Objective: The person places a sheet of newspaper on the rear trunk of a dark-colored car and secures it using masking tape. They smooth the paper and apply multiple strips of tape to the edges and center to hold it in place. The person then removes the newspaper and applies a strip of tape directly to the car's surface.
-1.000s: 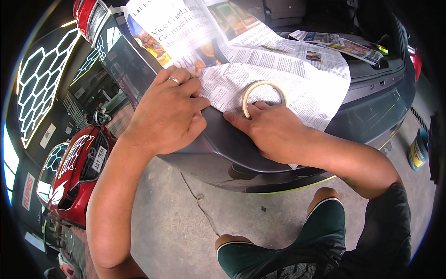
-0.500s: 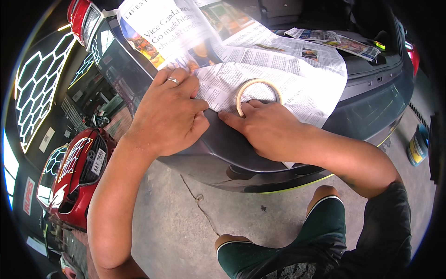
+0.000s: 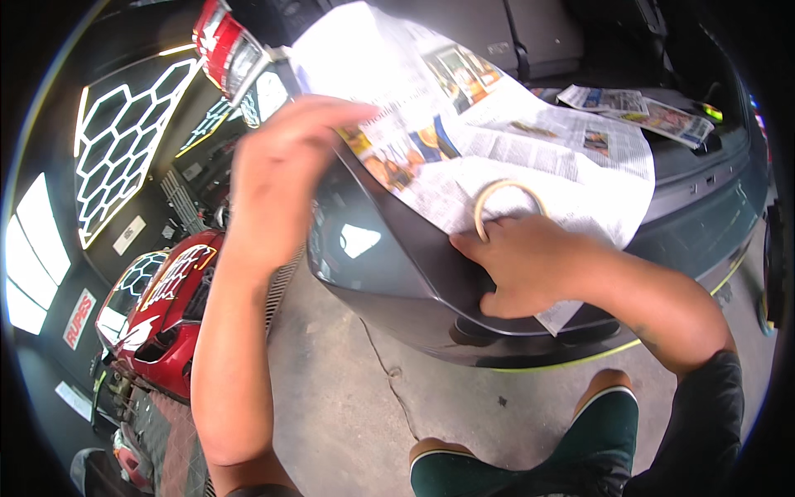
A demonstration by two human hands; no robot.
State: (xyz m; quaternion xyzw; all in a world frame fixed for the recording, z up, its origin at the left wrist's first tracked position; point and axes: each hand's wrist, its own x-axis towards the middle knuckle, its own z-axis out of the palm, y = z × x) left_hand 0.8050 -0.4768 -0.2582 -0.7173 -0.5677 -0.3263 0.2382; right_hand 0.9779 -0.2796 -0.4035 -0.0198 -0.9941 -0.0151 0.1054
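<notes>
A sheet of newspaper [image 3: 571,174] lies over the rear edge of a dark grey car's open cargo area and its bumper [image 3: 389,311]. My left hand [image 3: 286,182], smeared by motion, is raised by the left edge of the paper. Its fingers stretch out over the print, and whether they touch it I cannot tell. My right hand [image 3: 534,261] rests on the lower edge of the paper at the bumper, thumb spread toward me. Its fingers hook the near side of a cream roll of masking tape [image 3: 538,195], which stands tilted against the newspaper.
More folded newspapers [image 3: 662,116] lie inside the cargo area on the right. A red car [image 3: 166,306] is parked at the left, below hexagonal ceiling lights [image 3: 124,157]. Concrete floor [image 3: 331,406] with a crack runs under the bumper.
My left hand has let go of the paper's lower left corner and lifted up and away, its fingers straightening. My right hand stays at the tape roll, its thumb now showing. The view has shifted left.
</notes>
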